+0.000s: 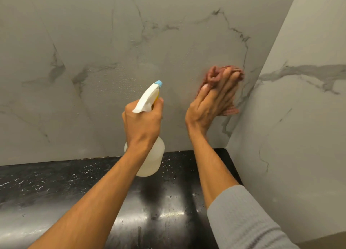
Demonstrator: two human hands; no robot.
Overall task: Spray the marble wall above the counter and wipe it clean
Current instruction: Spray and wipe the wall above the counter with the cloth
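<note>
My left hand (pixel 143 121) grips the neck of a translucent white spray bottle (pixel 149 158) with a white trigger head and blue nozzle, pointed at the grey-veined marble wall (pixel 116 42). Fine droplets bead on the wall just left of the nozzle. My right hand (pixel 211 102) presses a reddish-brown cloth (pixel 215 74) flat against the wall, close to the inner corner. The hand covers most of the cloth; only its top and a lower edge show.
A glossy black counter (pixel 74 183) with white flecks and water drops runs below the wall. A marble side wall (pixel 299 108) closes the space on the right, meeting the back wall beside the cloth. My right forearm wears a grey sleeve (pixel 247 220).
</note>
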